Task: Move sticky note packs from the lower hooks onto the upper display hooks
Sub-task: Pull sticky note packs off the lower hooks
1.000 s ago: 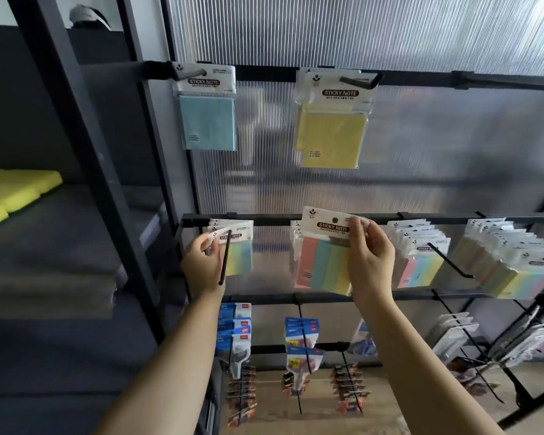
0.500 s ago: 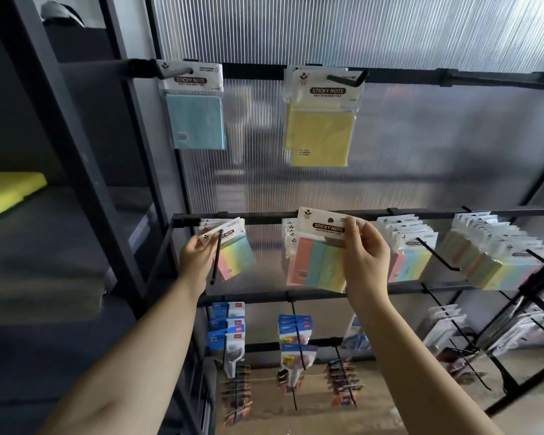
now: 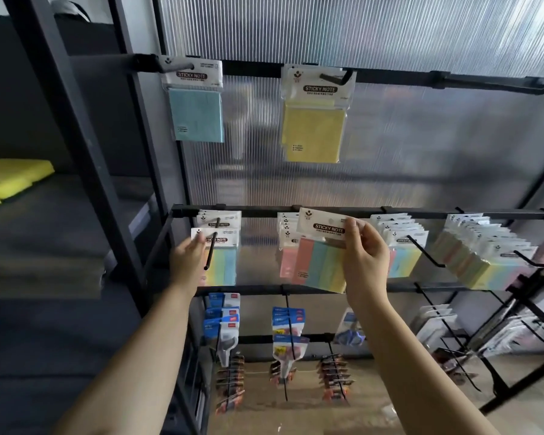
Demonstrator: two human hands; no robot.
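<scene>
Against ribbed translucent panelling (image 3: 390, 152), the right hand (image 3: 366, 262) pinched a striped sticky note pack (image 3: 322, 262) clear of the lower hooks; the left hand (image 3: 187, 260) gripped another pack (image 3: 222, 259) on its hook (image 3: 212, 246).

Both forearms reach up and forward, bare to the wrist. The right hand (image 3: 363, 262) is raised, its thumb and curled fingers pinching the top of a sticky note pack (image 3: 322, 252). The left hand (image 3: 187, 260) is lower and further left, fingers at the front pack (image 3: 220, 255) on a hook.
</scene>
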